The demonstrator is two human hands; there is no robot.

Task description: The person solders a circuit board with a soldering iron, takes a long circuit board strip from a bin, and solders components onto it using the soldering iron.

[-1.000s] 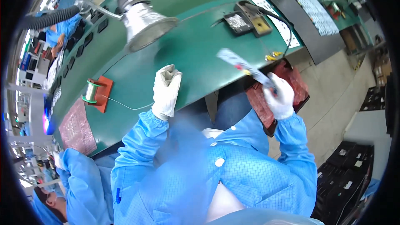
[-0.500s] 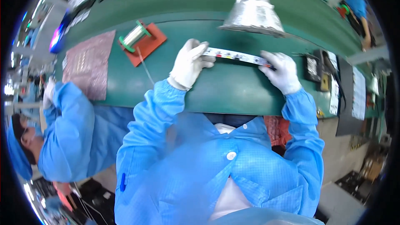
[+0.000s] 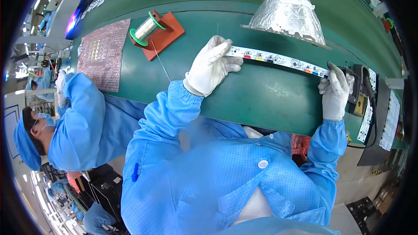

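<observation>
A long, narrow white circuit board strip (image 3: 283, 61) with small black, red, yellow and blue parts spans the gap between my hands, above the green bench. My left hand (image 3: 212, 66), in a white glove, pinches its left end between thumb and fingers. At the right end, my gloved right hand (image 3: 335, 88) grips the strip; its fingertips look greyish. The strip slopes slightly down to the right. Left of my left hand, a spool of solder wire (image 3: 149, 28) with green rims sits on a reddish-brown stand (image 3: 170, 35), its wire trailing toward my left sleeve.
A foil-covered funnel hood (image 3: 287, 13) hangs over the bench's back. Pink bubble wrap (image 3: 104, 56) lies at left, near a co-worker in blue (image 3: 82, 122). On the right stand a black soldering-tool holder (image 3: 359, 89) with a cable and more white strips (image 3: 389, 119).
My right hand has moved right, away from my left hand, and more of the strip shows between them. The whole view has also shifted and turned somewhat.
</observation>
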